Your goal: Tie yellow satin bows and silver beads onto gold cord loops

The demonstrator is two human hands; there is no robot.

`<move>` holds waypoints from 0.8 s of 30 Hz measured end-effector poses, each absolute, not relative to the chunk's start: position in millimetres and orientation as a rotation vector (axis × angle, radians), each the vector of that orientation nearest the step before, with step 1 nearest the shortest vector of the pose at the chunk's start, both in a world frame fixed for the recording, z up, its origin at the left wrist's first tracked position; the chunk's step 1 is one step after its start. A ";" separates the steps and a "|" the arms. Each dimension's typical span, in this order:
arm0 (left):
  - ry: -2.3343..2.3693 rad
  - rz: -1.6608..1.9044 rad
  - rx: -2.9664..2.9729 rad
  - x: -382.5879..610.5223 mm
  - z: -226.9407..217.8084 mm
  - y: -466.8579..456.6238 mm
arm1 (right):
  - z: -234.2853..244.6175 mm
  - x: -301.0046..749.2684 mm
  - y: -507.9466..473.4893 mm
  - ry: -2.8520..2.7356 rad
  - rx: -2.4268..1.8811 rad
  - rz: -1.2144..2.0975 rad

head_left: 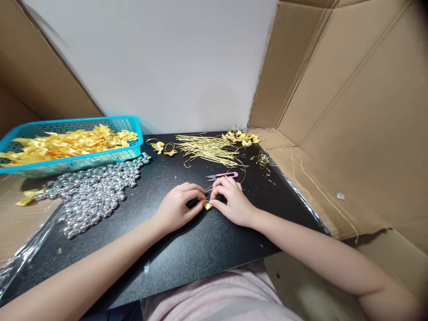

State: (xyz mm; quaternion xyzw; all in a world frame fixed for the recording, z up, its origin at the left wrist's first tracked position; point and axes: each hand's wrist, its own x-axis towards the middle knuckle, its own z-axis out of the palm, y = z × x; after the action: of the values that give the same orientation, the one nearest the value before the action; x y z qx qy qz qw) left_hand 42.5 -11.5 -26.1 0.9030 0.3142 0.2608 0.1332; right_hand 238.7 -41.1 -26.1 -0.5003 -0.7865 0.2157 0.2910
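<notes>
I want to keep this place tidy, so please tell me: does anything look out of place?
Yes: one yellow ribbon lies outside the turquoise basket, beside silver beads, while many similar ones are inside. Golden cord scraps also look untidy, scattered on the black table.

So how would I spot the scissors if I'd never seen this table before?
On the black table, find the person's right hand. Just beyond its bent fingers, on the near side of the heap of gold strands, lie the small scissors. Their pink handle sets them apart from the gold strands.
</notes>
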 end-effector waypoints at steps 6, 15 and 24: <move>0.912 0.712 2.565 43.9 -24.3 -10.3 | -25.3 238.1 -41.1 -2.096 -1.326 0.576; 0.918 0.681 2.545 46.0 -23.3 -8.9 | -26.8 238.6 -40.8 -2.089 -1.300 0.550; 0.951 0.721 2.463 45.1 -20.6 -11.3 | -26.0 239.6 -39.9 -2.036 -1.298 0.518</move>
State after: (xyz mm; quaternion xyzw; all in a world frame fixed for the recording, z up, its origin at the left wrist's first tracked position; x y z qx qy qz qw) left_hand 45.1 -11.3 -20.6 0.8817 0.3403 0.2580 0.2008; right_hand 239.6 -39.9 -26.0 -0.4961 -0.7784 0.1979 0.3299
